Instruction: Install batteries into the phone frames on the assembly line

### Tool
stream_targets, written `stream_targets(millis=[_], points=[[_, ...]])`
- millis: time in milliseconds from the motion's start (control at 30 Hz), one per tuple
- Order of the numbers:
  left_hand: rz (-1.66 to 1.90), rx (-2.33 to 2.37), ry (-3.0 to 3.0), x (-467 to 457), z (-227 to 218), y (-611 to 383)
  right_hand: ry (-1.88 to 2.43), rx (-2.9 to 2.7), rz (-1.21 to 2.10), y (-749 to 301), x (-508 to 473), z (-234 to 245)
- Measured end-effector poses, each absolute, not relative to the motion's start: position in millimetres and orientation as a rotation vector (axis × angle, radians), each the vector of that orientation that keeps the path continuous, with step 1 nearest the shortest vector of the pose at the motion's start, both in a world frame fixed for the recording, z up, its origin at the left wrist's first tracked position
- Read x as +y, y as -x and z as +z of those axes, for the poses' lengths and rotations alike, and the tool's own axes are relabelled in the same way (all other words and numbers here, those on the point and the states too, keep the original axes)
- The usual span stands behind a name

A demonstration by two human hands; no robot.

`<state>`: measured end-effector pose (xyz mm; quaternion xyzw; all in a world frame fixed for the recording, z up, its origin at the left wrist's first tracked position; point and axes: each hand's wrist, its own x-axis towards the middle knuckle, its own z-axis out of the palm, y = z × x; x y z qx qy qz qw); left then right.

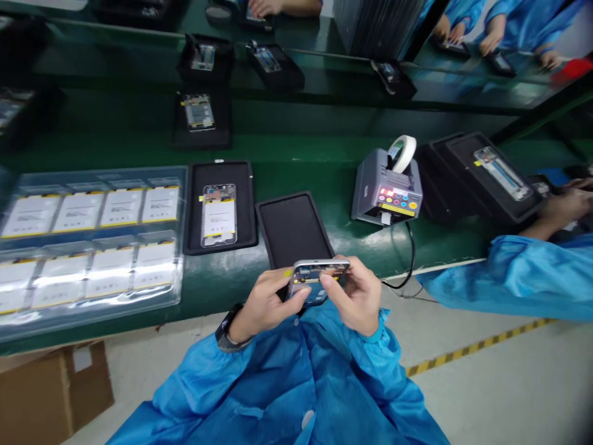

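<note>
Left hand (264,303) and right hand (353,295) curled closed on long edges of smartphone frame (317,279), raised at near edge of black tray (290,225) above green counter (222,293). Likely light, stiff, slippery, fragile; safest held by edges.

Two hands (264,303) (354,296), one phone housing (317,281), one tape dispenser (386,185), eight batteries (123,207)

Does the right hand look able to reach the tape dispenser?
Probably yes: nothing stands between the right hand and the tape dispenser on the green bench, but it shares the phone housing with the left hand, so it must let go first.
</note>
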<state>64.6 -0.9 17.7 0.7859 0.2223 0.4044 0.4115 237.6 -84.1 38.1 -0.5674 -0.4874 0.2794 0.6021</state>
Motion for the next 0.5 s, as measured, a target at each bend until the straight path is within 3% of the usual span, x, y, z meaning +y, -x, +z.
stream_targets(millis=[267, 500], points=[[0.562, 0.782, -1.548, 30, 9, -86, 1.392, -0.844, 0.755, -260, -66, 34], [0.502, 0.948, -1.191, 95, -10, -107, 1.679, -0.583, 0.499, -359, -91, 45]])
